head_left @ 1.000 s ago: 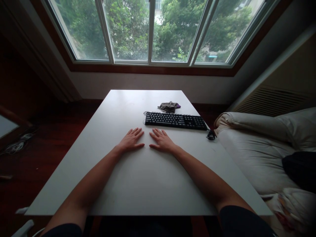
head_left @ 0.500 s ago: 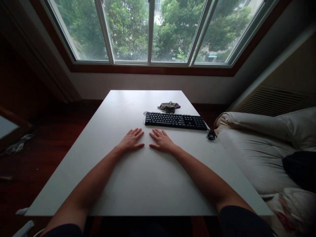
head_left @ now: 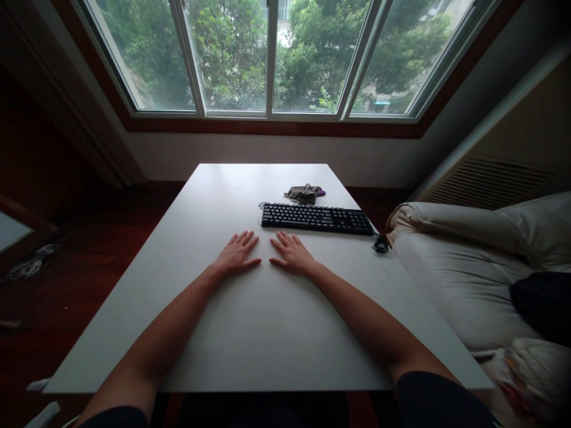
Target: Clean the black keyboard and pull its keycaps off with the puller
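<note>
White table (head_left: 250,333) under left hand (head_left: 235,257) and right hand (head_left: 292,254), grips spread flat, window (head_left: 232,53) beyond.

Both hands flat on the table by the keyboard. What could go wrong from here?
1. The keyboard ends close to the right edge of the table; a push from the right hand could slide it off.
2. The dark bundle at that edge, likely its cable, might snag or drag.

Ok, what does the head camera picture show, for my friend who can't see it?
The left hand and right hand lie flat, side by side, on a white table. A black keyboard sits just beyond them, a crumpled cloth behind it.
</note>
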Demonstrator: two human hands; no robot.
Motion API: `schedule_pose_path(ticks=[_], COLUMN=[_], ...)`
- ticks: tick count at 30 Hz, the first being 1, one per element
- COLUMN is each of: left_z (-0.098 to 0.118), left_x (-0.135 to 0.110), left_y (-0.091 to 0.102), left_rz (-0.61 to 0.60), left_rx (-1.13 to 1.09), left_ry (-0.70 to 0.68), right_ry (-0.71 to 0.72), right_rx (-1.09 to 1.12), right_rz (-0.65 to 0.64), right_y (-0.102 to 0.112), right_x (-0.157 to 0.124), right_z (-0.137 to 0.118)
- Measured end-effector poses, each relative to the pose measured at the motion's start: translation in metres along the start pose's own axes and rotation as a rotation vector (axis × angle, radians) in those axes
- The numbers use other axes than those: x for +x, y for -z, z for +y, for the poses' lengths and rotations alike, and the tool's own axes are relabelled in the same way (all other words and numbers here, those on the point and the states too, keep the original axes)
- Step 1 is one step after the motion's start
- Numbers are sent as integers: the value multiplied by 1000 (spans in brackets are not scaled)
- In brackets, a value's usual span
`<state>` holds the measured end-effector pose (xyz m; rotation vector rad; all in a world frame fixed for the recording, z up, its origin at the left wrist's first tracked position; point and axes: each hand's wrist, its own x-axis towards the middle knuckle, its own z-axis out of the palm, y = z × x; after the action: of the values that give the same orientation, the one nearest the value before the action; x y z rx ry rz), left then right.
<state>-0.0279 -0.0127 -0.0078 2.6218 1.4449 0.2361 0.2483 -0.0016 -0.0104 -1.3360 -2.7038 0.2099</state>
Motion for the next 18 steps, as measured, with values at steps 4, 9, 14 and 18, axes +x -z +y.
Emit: schedule_pose_path(ticks=[4,9,14,18], left_z=[2,4,4,3], left_x=[0,-1,0,-1], left_y=[4,7,7,7], left_rz=[-34,-51,-77,-71], left_rx=[16,38,55,57], left_ry=[-24,-36,-42,-44], right_ry=[-22,-14,-10,-10], right_rx=[-34,-31,-29,-27], right_rz=[-47,-86,-103,-97], right_y=[3,6,7,6], right_x=[1,1,1,1], right_z=[-2,-3,-3,-2])
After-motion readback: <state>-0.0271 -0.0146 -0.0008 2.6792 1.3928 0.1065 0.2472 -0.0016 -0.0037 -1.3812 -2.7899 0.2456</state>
